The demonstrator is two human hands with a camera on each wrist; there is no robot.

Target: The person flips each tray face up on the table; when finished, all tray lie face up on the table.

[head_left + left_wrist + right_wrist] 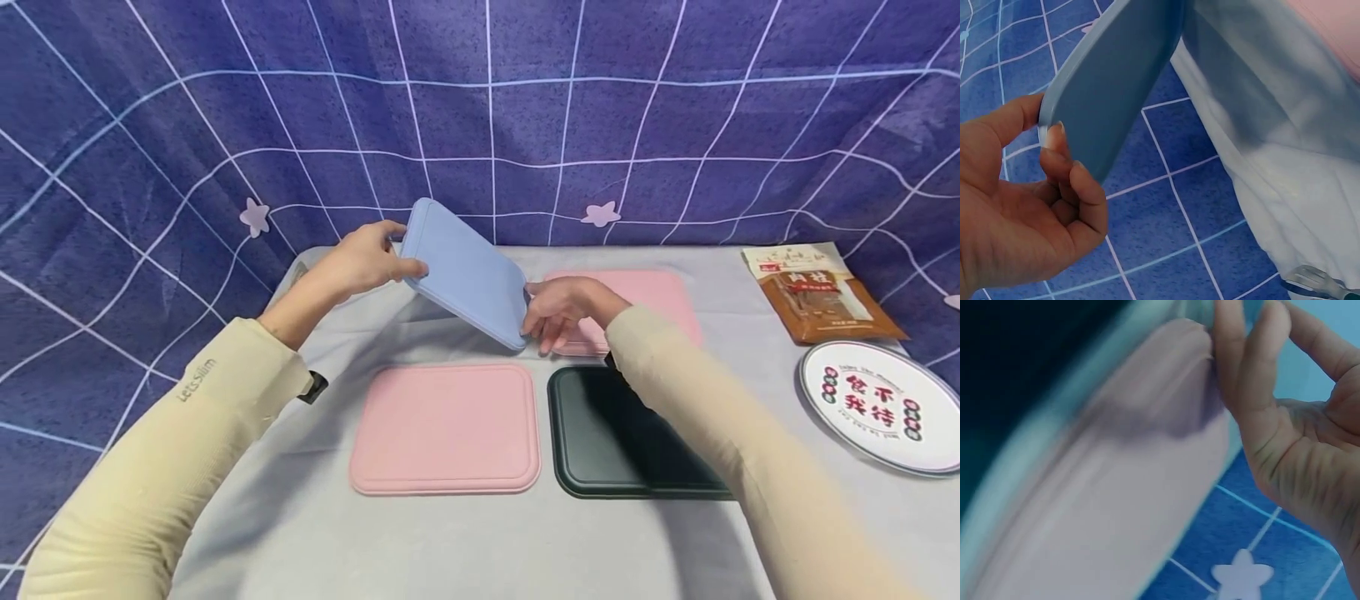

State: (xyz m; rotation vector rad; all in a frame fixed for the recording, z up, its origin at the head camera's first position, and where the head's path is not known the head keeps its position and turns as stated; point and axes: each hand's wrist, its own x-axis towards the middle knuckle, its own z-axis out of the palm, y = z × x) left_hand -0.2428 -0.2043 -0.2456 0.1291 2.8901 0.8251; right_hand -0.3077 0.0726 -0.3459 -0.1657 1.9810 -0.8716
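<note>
A light blue rectangular board (468, 271) with rounded corners is held tilted above the back of the table, its left end higher than its right. My left hand (371, 258) pinches its left edge between thumb and fingers; in the left wrist view the left hand (1029, 194) has its other fingers curled below that edge. My right hand (558, 310) grips the lower right end of the blue board. In the right wrist view the right hand (1297, 419) covers much of that contact. Below the boards' level lies a pink board (447, 429), flat on the cloth.
Behind my right hand lies a second pink board (652, 296). A dark green board (600, 433) sits partly under my right forearm. A brown food packet (821, 296) and a round white plate (881, 400) with red lettering are at the right. A fork (1316, 279) lies near the table's edge.
</note>
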